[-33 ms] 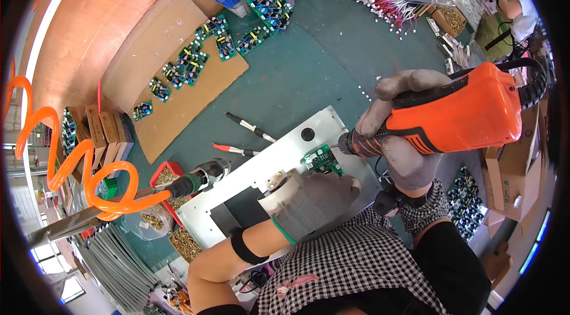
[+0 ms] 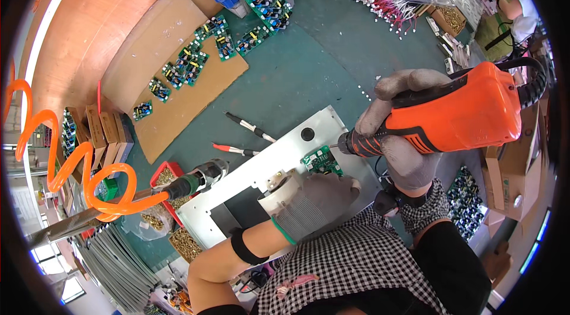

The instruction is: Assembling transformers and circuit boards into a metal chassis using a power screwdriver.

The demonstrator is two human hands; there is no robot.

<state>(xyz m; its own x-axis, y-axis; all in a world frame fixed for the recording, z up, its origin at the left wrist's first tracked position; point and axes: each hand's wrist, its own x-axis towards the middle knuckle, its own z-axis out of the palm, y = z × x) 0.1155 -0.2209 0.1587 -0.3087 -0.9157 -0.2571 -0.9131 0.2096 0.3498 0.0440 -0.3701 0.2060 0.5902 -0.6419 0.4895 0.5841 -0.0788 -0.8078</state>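
My right hand [image 2: 409, 157], in a grey glove, grips an orange electric drill [image 2: 463, 110] held nearly level. Its thin bit points left, with the tip at the edge of a small green circuit board [image 2: 322, 160]; contact there is too small to make out. That board lies on a white metal panel [image 2: 240, 181]. Just below the board rests my gloved left hand [image 2: 317, 205], its fingers curled together and partly hidden, so whatever they hold cannot be seen. Next to its thumb side is a white ring-shaped part [image 2: 280, 193] on the panel.
An air tool [image 2: 199, 179] hangs on an orange coiled hose at left, over a red bin [image 2: 159, 172] of brass-coloured hardware. Circuit boards [image 2: 190, 61] lie on cardboard beyond. Bundled wires [image 2: 380, 0] lie far right, near another person [image 2: 516, 12]. Two cables [image 2: 249, 128] touch the panel.
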